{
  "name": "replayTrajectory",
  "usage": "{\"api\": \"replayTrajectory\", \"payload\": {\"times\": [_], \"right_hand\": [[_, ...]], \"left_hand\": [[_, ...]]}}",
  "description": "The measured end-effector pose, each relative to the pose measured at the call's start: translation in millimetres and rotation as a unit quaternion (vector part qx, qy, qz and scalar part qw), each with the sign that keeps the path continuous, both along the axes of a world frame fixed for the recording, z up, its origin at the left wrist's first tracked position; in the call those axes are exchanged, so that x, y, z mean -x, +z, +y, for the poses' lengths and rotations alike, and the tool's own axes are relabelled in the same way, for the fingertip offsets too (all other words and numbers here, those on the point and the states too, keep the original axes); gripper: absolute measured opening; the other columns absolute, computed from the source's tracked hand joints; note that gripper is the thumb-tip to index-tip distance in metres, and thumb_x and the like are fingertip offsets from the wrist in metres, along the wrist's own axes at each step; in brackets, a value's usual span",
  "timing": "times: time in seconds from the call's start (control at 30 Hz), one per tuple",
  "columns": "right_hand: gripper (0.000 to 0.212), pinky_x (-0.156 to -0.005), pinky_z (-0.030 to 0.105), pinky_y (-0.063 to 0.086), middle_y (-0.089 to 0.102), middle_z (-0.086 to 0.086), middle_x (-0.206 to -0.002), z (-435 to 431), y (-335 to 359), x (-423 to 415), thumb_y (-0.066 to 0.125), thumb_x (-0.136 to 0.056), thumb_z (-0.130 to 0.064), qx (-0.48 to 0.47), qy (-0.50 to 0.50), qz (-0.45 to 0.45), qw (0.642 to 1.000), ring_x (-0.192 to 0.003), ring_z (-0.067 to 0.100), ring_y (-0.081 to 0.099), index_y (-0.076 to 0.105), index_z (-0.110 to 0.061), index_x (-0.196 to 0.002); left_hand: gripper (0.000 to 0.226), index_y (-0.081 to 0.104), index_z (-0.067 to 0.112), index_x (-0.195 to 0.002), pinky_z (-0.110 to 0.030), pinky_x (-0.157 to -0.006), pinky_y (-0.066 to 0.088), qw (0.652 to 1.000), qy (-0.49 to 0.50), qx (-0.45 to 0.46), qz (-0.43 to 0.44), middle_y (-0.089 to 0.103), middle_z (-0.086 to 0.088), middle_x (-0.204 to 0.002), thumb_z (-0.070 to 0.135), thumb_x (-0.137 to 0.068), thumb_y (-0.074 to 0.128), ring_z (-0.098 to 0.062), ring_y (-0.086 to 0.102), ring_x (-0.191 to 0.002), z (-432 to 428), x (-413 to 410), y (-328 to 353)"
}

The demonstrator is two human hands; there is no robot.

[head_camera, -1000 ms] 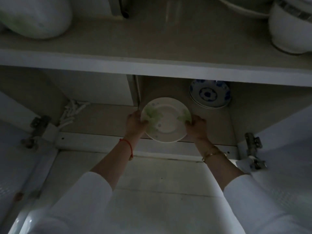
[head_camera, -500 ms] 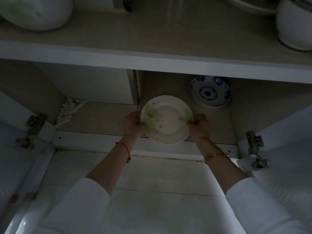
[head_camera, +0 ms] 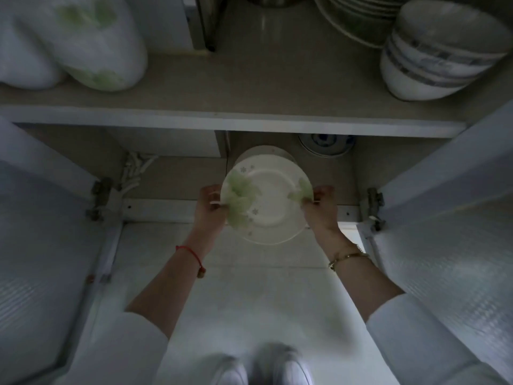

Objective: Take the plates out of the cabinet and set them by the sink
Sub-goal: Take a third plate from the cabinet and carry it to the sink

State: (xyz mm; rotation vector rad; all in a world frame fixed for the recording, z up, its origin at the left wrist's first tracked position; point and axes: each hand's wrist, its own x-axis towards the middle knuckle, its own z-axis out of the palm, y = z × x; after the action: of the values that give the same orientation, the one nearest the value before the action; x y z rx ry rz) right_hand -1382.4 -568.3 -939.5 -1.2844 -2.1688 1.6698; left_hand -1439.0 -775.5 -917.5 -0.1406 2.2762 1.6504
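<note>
White sleeves [head_camera: 83, 348]: nearest to camera, loose cuffs on both forearms; could brush a door edge on the way back.
Shoes [head_camera: 261, 368]: blurred at bottom edge, close to cabinet front; small room for stepping back.
Left hand [head_camera: 211, 207]: pinching left rim of plate stack, thumb on top over green leaf print, other fingers hidden under.
Right hand [head_camera: 319, 208]: pinching right rim same way, thumb on top; grip only at edges.
Plate stack [head_camera: 266, 201]: white with green pattern, held between both hands at front lip of lower compartment, half out of cabinet; second rim visible behind top plate, so probably several plates.
Risk, slipping: glazed plates may slide on each other if stack tilts forward, because only rims pinched.
Risk, knocking: shelf edge [head_camera: 222, 120] just above; lifting too high may strike it.
Open doors [head_camera: 455, 245]: on both sides, hinges near hands; elbows may hit.
Blue-patterned dish [head_camera: 326, 144]: further back, mostly hidden under shelf, apart from stack; no danger seen.
Bowls [head_camera: 433, 59]: stacked on upper shelf, near its edge; bump of shelf could shake them.
</note>
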Motion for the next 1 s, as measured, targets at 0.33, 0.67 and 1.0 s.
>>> {"api": "replayTrajectory", "payload": {"times": [0.33,0.67,1.0], "right_hand": [[0.039,-0.061,0.026,0.046,0.062,-0.004,-0.096,-40.2,169.1,-94.3,0.052,-0.084,0.002,0.046,0.027,-0.066,0.996,-0.087,0.021,0.062,0.052,-0.029,-0.108],[0.033,-0.063,0.03,0.048,0.069,0.0,-0.092,-56.4,402.9,-182.8,0.057,-0.087,-0.005,0.086,-0.026,-0.045,0.995,-0.081,0.024,0.065,0.054,-0.031,-0.106],[0.043,-0.055,0.022,0.047,0.067,-0.001,-0.084,-42.6,620.1,-249.3,0.057,-0.082,0.006,0.078,-0.106,0.048,0.99,-0.07,0.015,0.061,0.061,-0.034,-0.097]], "left_hand": [[0.043,0.047,0.002,-0.116,-0.018,-0.055,0.051,0.99,0.09,-0.025,-0.102,0.054,-0.01,-0.101,-0.022,-0.081,0.041,-0.019,0.056,-0.081,-40.2,-99.2,161.8],[0.043,0.053,0.023,-0.111,-0.016,-0.068,0.045,0.988,0.079,-0.023,-0.133,0.059,0.0,-0.113,-0.011,-0.084,0.054,-0.012,0.058,-0.096,-48.8,-173.0,375.5],[0.046,0.058,0.029,-0.102,-0.033,-0.083,0.052,0.991,0.008,-0.089,-0.104,0.065,-0.001,-0.107,-0.013,-0.083,0.056,-0.018,0.061,-0.099,-29.2,-196.8,587.4]]}}
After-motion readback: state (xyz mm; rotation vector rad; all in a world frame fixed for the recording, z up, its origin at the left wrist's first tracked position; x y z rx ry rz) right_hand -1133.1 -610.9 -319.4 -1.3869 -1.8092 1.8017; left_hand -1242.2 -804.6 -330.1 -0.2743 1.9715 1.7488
